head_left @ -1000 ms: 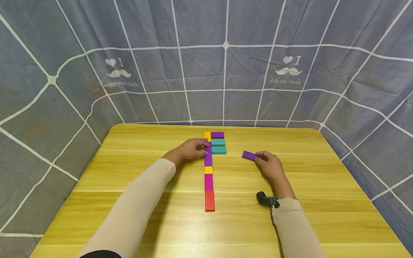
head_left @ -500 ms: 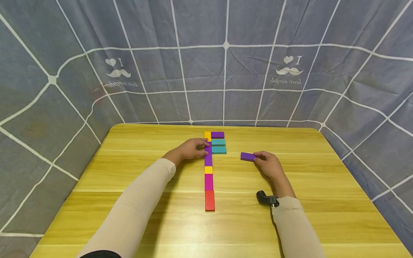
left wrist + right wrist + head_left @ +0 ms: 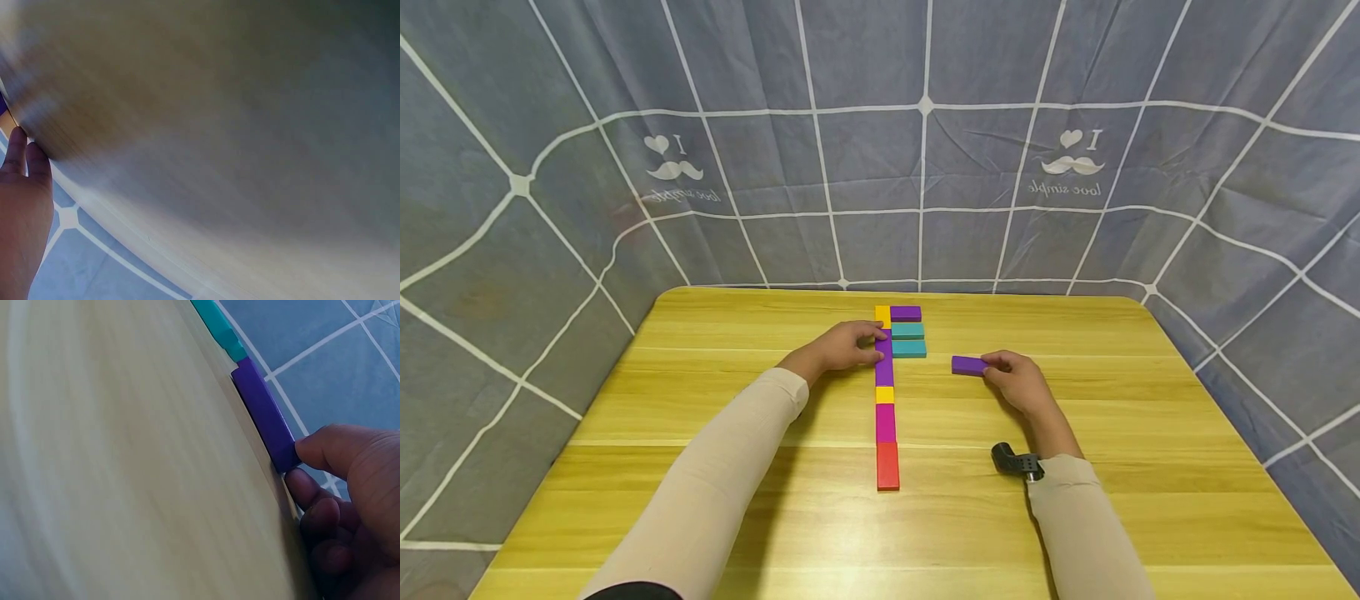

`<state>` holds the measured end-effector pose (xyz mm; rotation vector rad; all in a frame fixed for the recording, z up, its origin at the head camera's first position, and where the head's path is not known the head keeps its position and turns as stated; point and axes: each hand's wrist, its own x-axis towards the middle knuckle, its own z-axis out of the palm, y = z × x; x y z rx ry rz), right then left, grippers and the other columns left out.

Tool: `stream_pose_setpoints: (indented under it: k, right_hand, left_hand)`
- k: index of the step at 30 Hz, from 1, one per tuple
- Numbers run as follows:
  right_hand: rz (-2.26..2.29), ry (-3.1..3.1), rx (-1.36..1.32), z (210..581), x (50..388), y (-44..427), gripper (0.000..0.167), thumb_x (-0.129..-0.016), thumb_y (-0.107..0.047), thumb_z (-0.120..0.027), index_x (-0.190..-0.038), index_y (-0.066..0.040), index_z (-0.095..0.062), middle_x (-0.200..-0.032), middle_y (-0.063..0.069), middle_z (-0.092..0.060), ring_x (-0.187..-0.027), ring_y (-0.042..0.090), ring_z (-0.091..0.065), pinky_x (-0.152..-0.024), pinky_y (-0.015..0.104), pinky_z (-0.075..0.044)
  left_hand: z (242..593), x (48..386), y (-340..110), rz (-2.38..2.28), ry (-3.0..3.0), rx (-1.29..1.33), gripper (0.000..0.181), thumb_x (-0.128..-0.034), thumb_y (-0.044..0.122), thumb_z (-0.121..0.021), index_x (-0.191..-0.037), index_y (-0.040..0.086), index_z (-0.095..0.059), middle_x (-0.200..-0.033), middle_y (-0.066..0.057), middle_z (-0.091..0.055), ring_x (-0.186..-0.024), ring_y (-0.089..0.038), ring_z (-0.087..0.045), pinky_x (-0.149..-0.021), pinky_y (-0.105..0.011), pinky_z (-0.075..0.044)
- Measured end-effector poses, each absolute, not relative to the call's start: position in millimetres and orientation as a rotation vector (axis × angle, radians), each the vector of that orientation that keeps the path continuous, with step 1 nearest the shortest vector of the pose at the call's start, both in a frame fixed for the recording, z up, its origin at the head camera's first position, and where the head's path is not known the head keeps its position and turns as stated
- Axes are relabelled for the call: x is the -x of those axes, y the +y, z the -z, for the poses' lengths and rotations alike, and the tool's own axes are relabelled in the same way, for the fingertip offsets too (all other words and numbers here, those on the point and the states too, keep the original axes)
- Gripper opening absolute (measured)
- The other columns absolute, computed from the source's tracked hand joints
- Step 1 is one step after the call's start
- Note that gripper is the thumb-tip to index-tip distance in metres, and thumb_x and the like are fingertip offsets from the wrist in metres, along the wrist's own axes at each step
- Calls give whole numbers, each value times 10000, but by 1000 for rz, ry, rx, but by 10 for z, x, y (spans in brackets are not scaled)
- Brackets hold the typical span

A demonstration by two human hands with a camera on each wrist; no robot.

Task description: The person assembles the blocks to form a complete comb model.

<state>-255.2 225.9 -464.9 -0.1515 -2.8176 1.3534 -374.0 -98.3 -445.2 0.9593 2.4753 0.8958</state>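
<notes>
A column of coloured blocks runs toward me along mid-table in the head view: a yellow block (image 3: pixel 882 315), a purple stretch (image 3: pixel 884 375), a small yellow block (image 3: pixel 885 395), a magenta block (image 3: pixel 886 423) and a red block (image 3: pixel 887 467). From the left, my left hand (image 3: pixel 846 345) rests its fingertips and thumb on the purple stretch, partly covering it. Against the column's right side lie a purple block (image 3: pixel 906 313) and two teal blocks (image 3: pixel 908 349). My right hand (image 3: pixel 1021 383) pinches one end of a separate purple block (image 3: pixel 967 366), right of the teal pair and apart from it.
The wooden table (image 3: pixel 700 517) has its far edge just beyond the top blocks. A grey gridded cloth (image 3: pixel 880 167) hangs behind and at both sides. On the right wrist sits a black camera mount (image 3: pixel 1017 461).
My right hand has moved slightly left with the purple block, which has turned from slanted to nearly level, pointing at the column. My left hand has stayed put.
</notes>
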Motion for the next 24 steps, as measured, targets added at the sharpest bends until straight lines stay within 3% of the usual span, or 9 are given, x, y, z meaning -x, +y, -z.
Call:
stream_pose_setpoints:
  k: [24]
  right_hand:
    - [-1354,-2824,97,4663,2623,2041,277,-955,-120,-616,-1203,-19,-687,-1152,193,-664,-1047,333,-581,-954,482,-445]
  left_hand:
    - [4462,3764,-989,-904,2476,-957,427,-939,223,-693,-1332,71,-625,-1526,-98,-437,-1437,-296,-335,-1186,-394,-244]
